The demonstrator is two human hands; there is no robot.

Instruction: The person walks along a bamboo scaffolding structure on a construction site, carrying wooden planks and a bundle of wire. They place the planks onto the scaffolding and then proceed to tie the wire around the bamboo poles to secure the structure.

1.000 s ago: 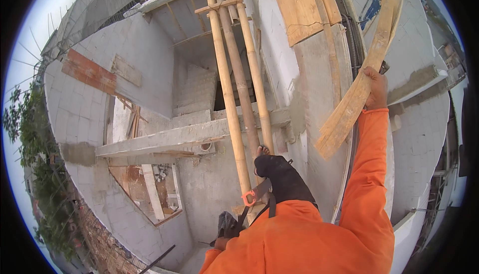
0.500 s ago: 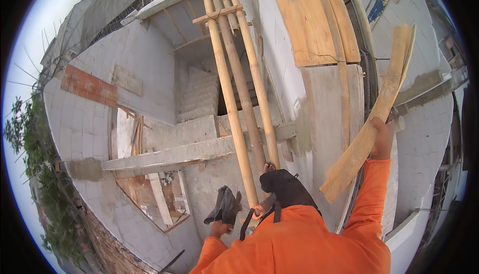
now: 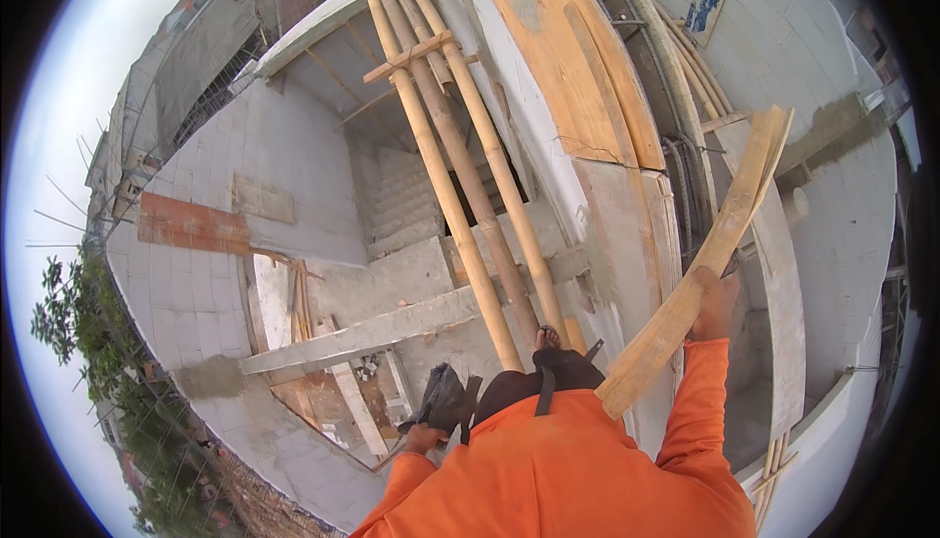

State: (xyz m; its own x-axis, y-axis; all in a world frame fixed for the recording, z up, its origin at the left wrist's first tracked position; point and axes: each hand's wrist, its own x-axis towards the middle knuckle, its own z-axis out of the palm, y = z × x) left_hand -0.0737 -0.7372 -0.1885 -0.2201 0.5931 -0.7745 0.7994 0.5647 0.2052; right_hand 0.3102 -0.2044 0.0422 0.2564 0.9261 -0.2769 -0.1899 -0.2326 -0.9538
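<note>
My right hand (image 3: 716,303) is wrapped round a bundle of long, thin wooden boards (image 3: 697,288), gripping them near the middle. Their far ends fan apart at the upper right, and the near end reaches my orange sleeve and waist. At my left side, my left hand (image 3: 423,437) is closed on a dark, crumpled bag-like thing (image 3: 439,396); its exact kind is unclear. Below my waist, a foot in a sandal (image 3: 546,338) stands on the bamboo poles (image 3: 470,234), which run away from me over a deep opening.
Short wooden crosspieces (image 3: 408,56) join the poles. A concrete beam (image 3: 362,329) crosses beneath them, with stairs (image 3: 403,210) far below. Plywood panels (image 3: 558,58) line the formwork on the right, beside exposed steel bars (image 3: 690,186). A pale block wall (image 3: 186,283) rises on the left.
My body has moved slightly forward along the poles and the view has turned. The boards, still in my right hand, are closer to my waist; the left hand keeps its dark bundle.
</note>
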